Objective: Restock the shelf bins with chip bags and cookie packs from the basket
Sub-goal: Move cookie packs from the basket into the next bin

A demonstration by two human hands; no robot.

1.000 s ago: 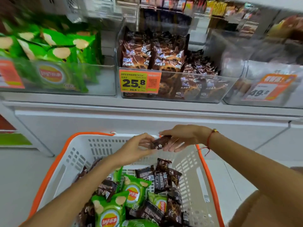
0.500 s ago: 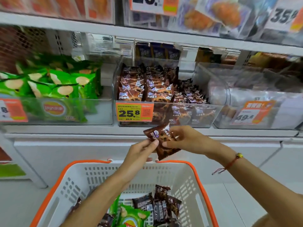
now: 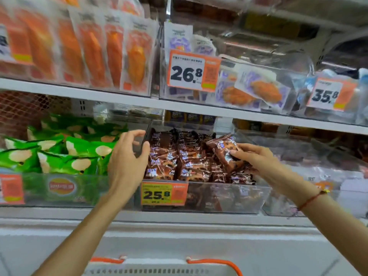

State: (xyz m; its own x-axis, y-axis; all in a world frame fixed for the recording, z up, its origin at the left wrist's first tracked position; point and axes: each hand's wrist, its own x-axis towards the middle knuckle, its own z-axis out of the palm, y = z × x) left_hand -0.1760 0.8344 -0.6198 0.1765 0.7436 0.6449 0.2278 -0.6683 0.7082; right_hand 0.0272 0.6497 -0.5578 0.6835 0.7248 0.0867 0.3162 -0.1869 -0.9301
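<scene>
One cookie pack sits pinched in the right hand, tilted with its long axis running up-left, directly above the right side of the cookie bin; lowering it should seat it. Left hand, fingers loosely spread, grips nothing at the bin's left wall.

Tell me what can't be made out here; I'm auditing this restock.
- basket: cut off by the bottom edge of the head view, contents unseen.
- left hand: hides the near left corner of the cookie bin.
- small print on the 25.8 price tag: blurred.
- right hand: its fingers cover part of the cookie pack.
</scene>
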